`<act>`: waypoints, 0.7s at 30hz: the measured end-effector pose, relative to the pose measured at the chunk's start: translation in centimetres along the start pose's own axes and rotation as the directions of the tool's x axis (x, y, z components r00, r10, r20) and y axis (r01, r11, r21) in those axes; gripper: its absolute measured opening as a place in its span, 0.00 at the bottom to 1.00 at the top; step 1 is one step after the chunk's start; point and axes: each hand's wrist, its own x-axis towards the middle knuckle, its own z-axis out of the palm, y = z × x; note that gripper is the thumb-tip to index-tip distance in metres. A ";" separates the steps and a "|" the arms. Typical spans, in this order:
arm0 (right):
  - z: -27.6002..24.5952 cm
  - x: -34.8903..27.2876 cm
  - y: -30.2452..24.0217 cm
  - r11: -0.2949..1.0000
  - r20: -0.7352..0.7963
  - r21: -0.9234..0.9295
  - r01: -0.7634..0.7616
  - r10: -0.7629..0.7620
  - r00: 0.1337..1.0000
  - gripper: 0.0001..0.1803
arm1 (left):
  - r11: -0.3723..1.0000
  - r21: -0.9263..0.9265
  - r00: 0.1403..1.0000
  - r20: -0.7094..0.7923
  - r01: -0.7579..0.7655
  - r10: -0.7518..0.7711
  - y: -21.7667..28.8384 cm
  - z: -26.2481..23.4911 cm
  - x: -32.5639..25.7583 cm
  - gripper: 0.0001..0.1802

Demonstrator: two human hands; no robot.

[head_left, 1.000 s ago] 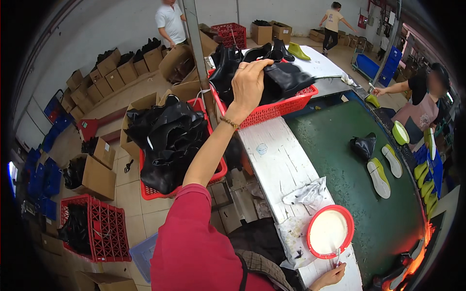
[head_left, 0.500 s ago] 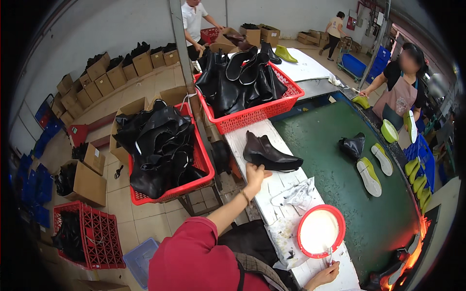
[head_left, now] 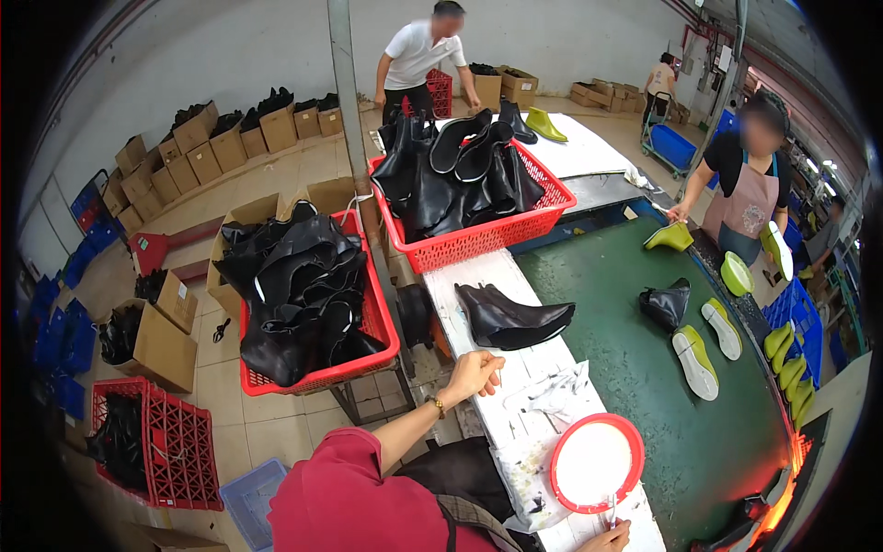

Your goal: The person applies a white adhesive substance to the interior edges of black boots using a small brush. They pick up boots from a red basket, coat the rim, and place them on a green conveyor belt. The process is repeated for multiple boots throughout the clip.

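Left hand [head_left: 475, 373] has withdrawn from the boot [head_left: 515, 317]; half-curled, empty, nearer. Boot lies just beyond it, lengthwise left-to-right, toe right. Right hand [head_left: 609, 537], farther, grips a thin handle [head_left: 613, 511].

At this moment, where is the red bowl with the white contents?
In the head view, the red bowl stands right of centre, near the bottom, over the white board, between the crumpled cloth and the right hand.

Shoe workshop | black boot [head_left: 515, 319] on white bench [head_left: 460, 277] | green belt [head_left: 593, 271] | boot-filled red basket [head_left: 497, 236] | cartons [head_left: 229, 150]
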 end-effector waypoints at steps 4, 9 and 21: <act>-0.4 0.1 -0.5 0.997 0.043 -0.072 0.037 -0.033 0.998 0.14 | 1.000 0.003 1.000 0.016 0.012 -0.012 0.2 -0.4 0.5 0.21; -0.3 0.2 -0.3 0.995 0.053 -0.101 -0.001 0.006 0.999 0.14 | 1.000 0.016 1.000 0.007 0.016 -0.017 0.5 -0.3 0.4 0.23; -0.3 0.2 -0.8 0.994 0.053 -0.101 -0.031 0.037 0.998 0.17 | 1.000 0.006 1.000 -0.019 -0.013 0.013 0.1 0.1 0.2 0.24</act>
